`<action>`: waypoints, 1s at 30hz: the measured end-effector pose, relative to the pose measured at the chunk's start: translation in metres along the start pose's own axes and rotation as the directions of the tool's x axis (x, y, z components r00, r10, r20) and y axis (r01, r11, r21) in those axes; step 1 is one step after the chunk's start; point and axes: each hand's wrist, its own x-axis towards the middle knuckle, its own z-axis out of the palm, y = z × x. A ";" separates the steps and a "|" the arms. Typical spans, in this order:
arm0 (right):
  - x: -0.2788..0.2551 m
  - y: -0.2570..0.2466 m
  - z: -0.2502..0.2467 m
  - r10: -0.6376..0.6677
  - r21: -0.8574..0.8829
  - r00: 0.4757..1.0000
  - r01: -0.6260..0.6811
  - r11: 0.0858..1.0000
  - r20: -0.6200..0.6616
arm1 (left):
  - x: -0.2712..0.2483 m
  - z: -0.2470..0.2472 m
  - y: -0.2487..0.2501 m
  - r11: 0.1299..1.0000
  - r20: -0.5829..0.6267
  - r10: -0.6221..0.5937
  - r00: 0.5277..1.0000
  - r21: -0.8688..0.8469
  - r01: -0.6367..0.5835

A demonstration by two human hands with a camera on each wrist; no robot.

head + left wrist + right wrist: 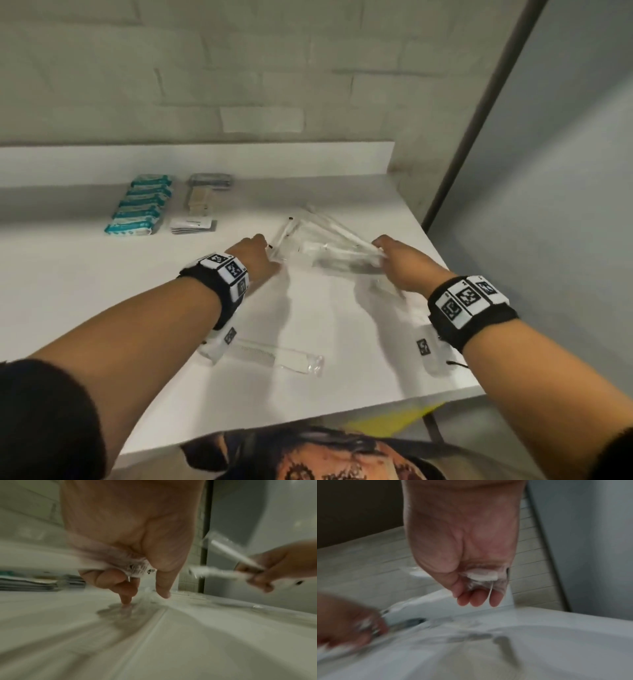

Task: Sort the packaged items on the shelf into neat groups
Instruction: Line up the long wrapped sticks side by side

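Comb packet [274, 356]: lying on the shelf [102, 291] nearest the person, untouched.
Left hand [257, 260]: fingers [109, 578] clamping a clear packet [133, 568].
Right hand [400, 263]: fingers [477, 597] clamping clear toothbrush packets [335, 250] above mid-shelf.
Teal packs [140, 205]: sitting rowed at the back-left.

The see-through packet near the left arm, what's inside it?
A clear comb lies inside the see-through packet on the white shelf; its fine teeth show through the plastic. The packet's left end is hidden under the left wrist's band, so that part cannot be seen.
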 end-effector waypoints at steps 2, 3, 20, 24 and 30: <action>0.000 0.012 -0.015 0.149 0.162 0.986 -0.136 0.977 -0.069 | 0.008 0.003 0.004 0.999 0.023 -0.040 0.999 -0.008 0.040; 0.000 0.017 -0.022 0.220 0.271 0.972 -0.189 0.944 -0.086 | 0.011 0.003 0.005 0.998 0.041 -0.058 0.997 -0.012 0.059; 0.124 -0.053 0.025 0.254 -0.052 0.966 -0.256 0.965 -0.046 | 0.022 -0.014 -0.022 0.990 0.045 0.051 0.998 -0.135 -0.045; 0.141 -0.064 0.032 0.232 -0.071 0.972 -0.229 0.971 0.039 | 0.027 -0.027 0.001 0.978 0.152 0.204 0.967 -0.082 -0.194; 0.098 -0.063 0.015 0.101 -0.186 0.924 -0.033 0.982 0.370 | 0.016 -0.029 0.037 0.959 0.275 0.245 0.930 0.071 -0.274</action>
